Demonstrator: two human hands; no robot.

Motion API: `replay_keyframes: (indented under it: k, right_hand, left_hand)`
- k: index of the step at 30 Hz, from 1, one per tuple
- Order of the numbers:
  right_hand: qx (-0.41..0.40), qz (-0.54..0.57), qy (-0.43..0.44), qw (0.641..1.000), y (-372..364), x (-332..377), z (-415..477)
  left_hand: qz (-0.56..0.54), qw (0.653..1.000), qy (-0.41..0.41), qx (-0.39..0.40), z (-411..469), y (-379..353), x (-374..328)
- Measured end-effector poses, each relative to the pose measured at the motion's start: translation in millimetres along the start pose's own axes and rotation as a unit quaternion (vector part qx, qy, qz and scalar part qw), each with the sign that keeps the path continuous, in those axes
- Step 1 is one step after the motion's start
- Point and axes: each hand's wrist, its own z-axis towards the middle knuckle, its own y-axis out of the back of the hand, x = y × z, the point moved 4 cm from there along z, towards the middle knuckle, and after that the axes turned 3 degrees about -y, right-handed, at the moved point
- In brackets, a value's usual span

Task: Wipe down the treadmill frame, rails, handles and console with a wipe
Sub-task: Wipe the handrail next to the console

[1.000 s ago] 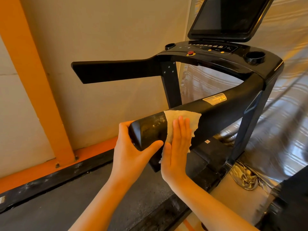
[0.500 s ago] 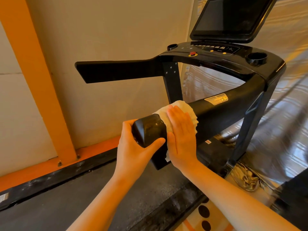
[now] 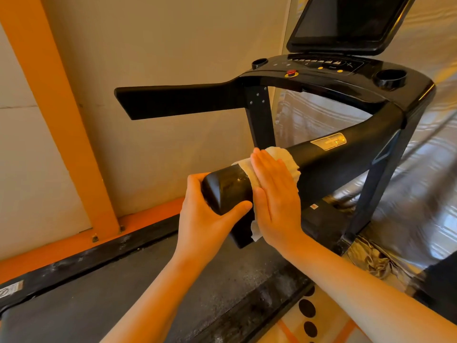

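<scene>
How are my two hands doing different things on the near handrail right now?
The left hand grips the bare end of the near handrail, thumb curled under; the right hand lies flat. The left hand touches bare plastic; the right hand presses the wipe against the rail. Both are on the same handrail.

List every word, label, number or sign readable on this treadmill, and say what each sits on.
Nothing can be quoted; each text is too small or blurred.
Gold label on the near handrail: print blurred.
Console panel: white icons and markings, too small.
Warning sticker on the side rail: crossed-circle sign, words unreadable.
Red-and-white sticker below that handrail: unreadable.
Screen: dark, no text.
</scene>
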Motion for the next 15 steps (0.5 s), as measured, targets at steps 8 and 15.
replay_keyframes:
  k: [8,15]
  right_hand:
    - [0.191,-0.040,-0.020,0.981,7,-20,55]
    - [0.195,-0.016,-0.003,0.981,10,-3,32]
  left_hand:
    - [-0.021,1.000,0.011,0.007,-1,-1,-2]
    - [-0.022,1.000,0.007,0.001,-1,0,-2]
